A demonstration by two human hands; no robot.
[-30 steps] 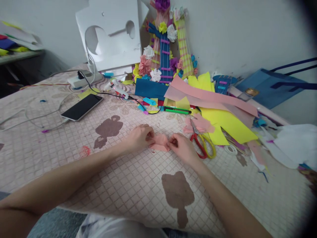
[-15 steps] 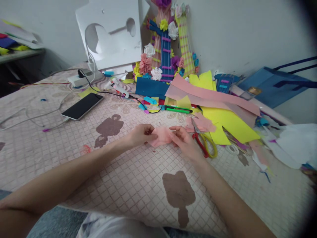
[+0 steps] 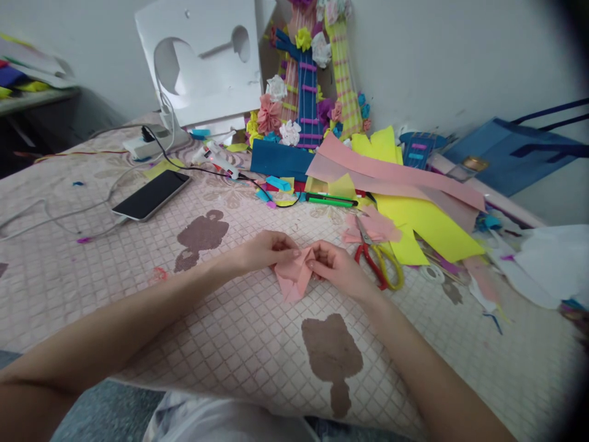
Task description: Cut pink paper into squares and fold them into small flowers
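Observation:
A small folded piece of pink paper (image 3: pixel 294 277) sits between my two hands, just above the patterned pink cloth (image 3: pixel 239 344). My left hand (image 3: pixel 267 250) pinches its upper left edge with closed fingers. My right hand (image 3: pixel 335 267) pinches its upper right edge, thumb and fingers pressed together. The paper's lower part hangs down in a point towards me. Both forearms reach in from the bottom of the view.
Red and yellow scissors (image 3: pixel 376 258) lie just right of my right hand on pink scraps. Behind are pink and yellow sheets (image 3: pixel 414 215), a green marker (image 3: pixel 329 201), a glue gun (image 3: pixel 216 158), a phone (image 3: pixel 151 195) on a cable, a paper-flower craft (image 3: pixel 306 80), white foam (image 3: pixel 202 61) and a blue bag (image 3: pixel 510 153).
My hands have drawn closer together and folded the pink paper; it went from a flatter piece held up between them to a pointed fold hanging downwards.

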